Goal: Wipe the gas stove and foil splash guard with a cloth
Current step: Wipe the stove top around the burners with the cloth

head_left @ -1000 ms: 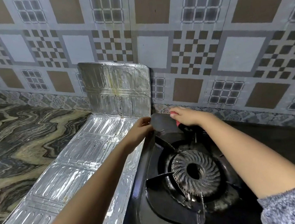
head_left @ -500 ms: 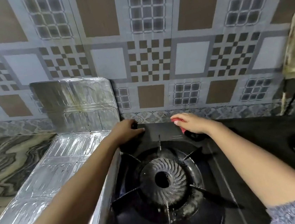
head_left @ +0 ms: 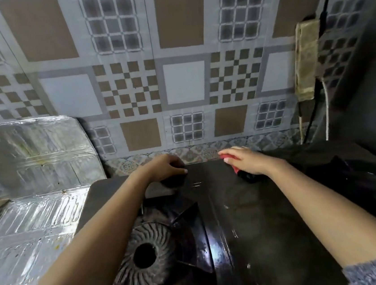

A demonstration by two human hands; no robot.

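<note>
Both hands at the gas stove's back edge: left hand curled over something dark, right hand clutching a red-and-black cloth. Foil splash guard stands left, by the burner. A careless sweep could snag the pan supports.

A person's two hands rest at the back edge of a black gas stove. The left hand covers a dark object; the right hand grips a red and black item. A burner sits below, a foil splash guard to the left, and a patterned tile wall behind.
</note>
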